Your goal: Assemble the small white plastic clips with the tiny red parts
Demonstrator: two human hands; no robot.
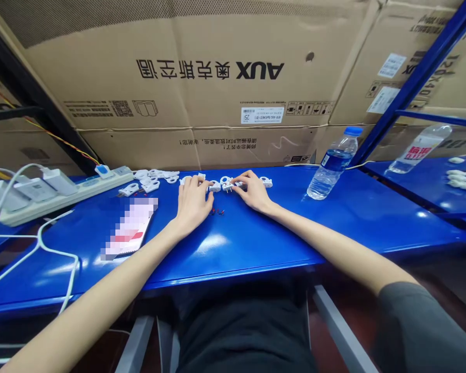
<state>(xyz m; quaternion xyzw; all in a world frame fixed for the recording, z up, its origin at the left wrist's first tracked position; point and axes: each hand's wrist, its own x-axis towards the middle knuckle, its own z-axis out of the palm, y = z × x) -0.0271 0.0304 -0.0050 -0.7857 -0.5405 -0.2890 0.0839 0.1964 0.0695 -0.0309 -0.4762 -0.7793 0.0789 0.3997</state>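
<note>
Both my hands rest at the far side of a blue metal table [256, 243]. My left hand [193, 201] lies palm down with its fingers stretched toward a small white plastic plug part [214, 186]. My right hand [252, 190] has its fingers curled and pinched on another white plug part [228, 186]. More white plug parts [266, 182] lie in a row beside my right hand. Tiny red bits [217, 211] lie on the table between my hands.
A heap of white parts [153, 178] sits left of my hands, next to a power strip [62, 194] with chargers and white cables [54, 248]. A phone [130, 228] lies at the left. Two water bottles [334, 163] [419, 147] stand right. Cardboard boxes [202, 77] wall the back.
</note>
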